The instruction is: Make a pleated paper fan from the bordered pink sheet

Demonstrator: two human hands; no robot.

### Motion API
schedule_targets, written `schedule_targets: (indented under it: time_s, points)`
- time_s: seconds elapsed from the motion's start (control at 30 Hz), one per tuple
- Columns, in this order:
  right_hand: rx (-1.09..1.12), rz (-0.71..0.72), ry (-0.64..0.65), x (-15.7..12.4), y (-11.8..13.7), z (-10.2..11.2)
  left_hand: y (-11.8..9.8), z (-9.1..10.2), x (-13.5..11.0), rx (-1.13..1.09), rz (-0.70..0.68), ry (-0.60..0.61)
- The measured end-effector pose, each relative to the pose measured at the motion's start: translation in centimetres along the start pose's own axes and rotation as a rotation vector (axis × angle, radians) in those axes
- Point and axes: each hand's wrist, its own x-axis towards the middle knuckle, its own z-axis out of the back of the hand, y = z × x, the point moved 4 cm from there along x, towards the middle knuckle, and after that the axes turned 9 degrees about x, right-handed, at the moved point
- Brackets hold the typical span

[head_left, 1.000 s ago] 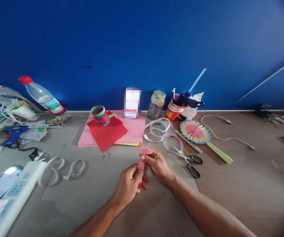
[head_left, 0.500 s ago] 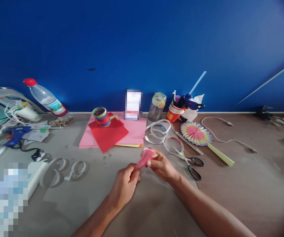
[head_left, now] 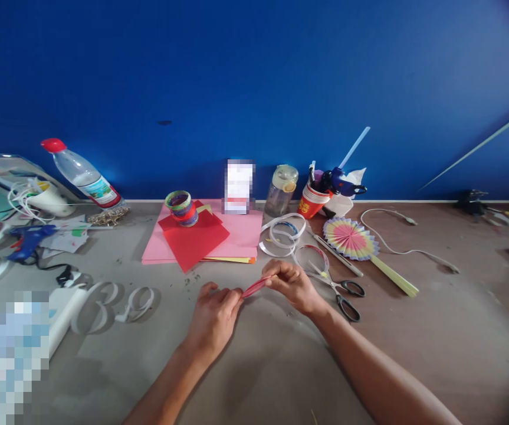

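Between my two hands is a narrow piece of folded pink paper (head_left: 255, 287), seen almost edge-on above the table. My left hand (head_left: 217, 311) pinches its lower left end, and my right hand (head_left: 293, 287) pinches the upper right end. Just right of my right hand lie scissors (head_left: 347, 298) with black handles, their blades near a roll of tape (head_left: 311, 260). Farther right rests a pleated paper fan (head_left: 351, 238) in pink, yellow and lilac with a pale yellow handle. Red paper sheets (head_left: 196, 242) lie on pink sheets (head_left: 240, 236) ahead of my hands.
A colourful wound tape roll (head_left: 181, 209) stands on the papers. Behind are a phone-like bright screen (head_left: 238, 186), a glass jar (head_left: 281, 192) and a red cup (head_left: 312, 200) of tools. Leftward lie a glue gun (head_left: 32, 241), a tilted bottle (head_left: 84, 177) and white strip loops (head_left: 99, 307).
The folded pink paper has turned from showing its pleated face to a thin edge. My left hand has shifted slightly left and its grip has changed; my right hand has rolled over the paper's end.
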Motion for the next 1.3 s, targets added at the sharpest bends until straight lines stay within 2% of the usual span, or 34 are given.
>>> schedule_targets:
  time_s: [0.2,0.33,0.47,0.6,0.7,0.87,1.03,1.17,1.3]
  points:
    - [-0.329,0.059,0.153,0.1,1.2,0.7,0.5,0.1,0.0,0.118,-0.037,0.022]
    - [-0.616,0.149,0.211,-0.3,3.4,0.8,0.6,0.3,-0.3,0.269,-0.036,-0.032]
    - [-0.979,0.226,0.330,-1.6,4.6,-1.3,-0.4,0.2,-0.6,0.367,-0.065,-0.016]
    - [-1.231,0.234,0.429,-3.0,3.4,-3.8,-1.9,0.2,-1.0,0.414,-0.114,-0.007]
    - [-1.314,0.252,0.427,-3.8,1.9,-4.3,-2.6,-0.1,-1.1,0.436,-0.138,0.000]
    - [-1.433,0.393,0.363,-4.8,0.5,-4.0,-2.8,-0.3,-1.5,0.419,-0.170,-0.014]
    - [-1.451,0.413,0.354,-5.9,0.1,-4.3,-2.4,0.4,-2.8,0.390,-0.149,-0.024]
    - [-1.432,0.430,0.355,-6.6,0.1,-4.7,-2.8,0.8,-4.1,0.464,-0.150,-0.058]
    - [-1.455,0.445,0.394,-7.2,0.3,-4.9,-2.9,0.5,-5.1,0.478,-0.121,0.017]
